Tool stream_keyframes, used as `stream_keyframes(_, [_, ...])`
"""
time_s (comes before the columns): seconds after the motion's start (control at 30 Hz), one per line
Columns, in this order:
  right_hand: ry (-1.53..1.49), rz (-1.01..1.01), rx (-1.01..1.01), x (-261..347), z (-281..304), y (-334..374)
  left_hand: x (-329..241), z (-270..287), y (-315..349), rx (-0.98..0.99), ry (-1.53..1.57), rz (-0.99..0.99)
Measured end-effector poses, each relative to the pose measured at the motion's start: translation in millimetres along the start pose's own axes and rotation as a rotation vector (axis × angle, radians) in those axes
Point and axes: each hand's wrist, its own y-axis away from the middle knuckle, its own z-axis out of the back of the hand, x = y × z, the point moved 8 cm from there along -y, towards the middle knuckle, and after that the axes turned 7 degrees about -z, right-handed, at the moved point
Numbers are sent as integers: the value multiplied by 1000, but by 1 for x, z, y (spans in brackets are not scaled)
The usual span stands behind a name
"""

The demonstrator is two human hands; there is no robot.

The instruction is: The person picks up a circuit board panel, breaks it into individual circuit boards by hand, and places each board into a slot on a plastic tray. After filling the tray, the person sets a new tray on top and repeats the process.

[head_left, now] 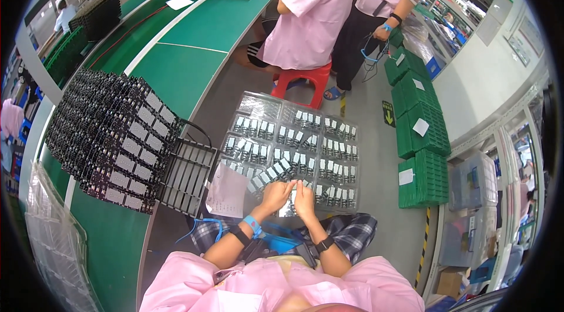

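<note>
My left hand [276, 196] and my right hand [304, 200] meet at the fingertips, both closed in a pinch. Between them shows a small silver-white piece [288, 208]; its exact kind is hard to make out. Under and beyond my hands lies a clear plastic tray [258, 103] with many compartments. Rows of small black parts with silver-white tops [302, 162] fill most of them. A slanted row of such parts [271, 173] lies across the tray just beyond my left hand. A sheet of paper [228, 190] rests at the tray's near left corner.
Left, a tall stack of black circuit panels [120, 153] stands on the green bench [194, 36], beside a black slotted rack [189, 177]. Green crates [423, 177] line the floor at right. Ahead, a person in pink [308, 12] sits on a red stool [305, 80]; another stands.
</note>
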Motion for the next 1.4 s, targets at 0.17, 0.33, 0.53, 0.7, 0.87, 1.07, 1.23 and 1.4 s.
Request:
stream_keyframes(0.17, [-249,-52,-31,-7,1,7,-1,-2,3,24,25,0])
stream_keyframes(0.33, [-422,-170,3,-22,-4,6,4,-11,3,108,214,77])
stream_keyframes(0.53, [-631,-379,-101,-82,29,-22,33,-1,-7,-41,188,165])
stream_keyframes(0.7, [-1014,-913,187,-139,25,-7,62,-8,-9,-159,427,211])
stream_keyframes(0.87, [-865,-773,249,-129,48,-28,96,-42,15,-178,1021,728])
stream_keyframes(1.07, [-267,-434,98,-89,72,-138,81,-29,18,-144,1231,628])
stream_keyframes(1.23, [-311,-153,-40,-49,57,-238,84,-8,18,-113,1083,708])
stream_keyframes(1.4, [-340,-163,-23,-29,1,-291,89,5,0,-167,1015,699])
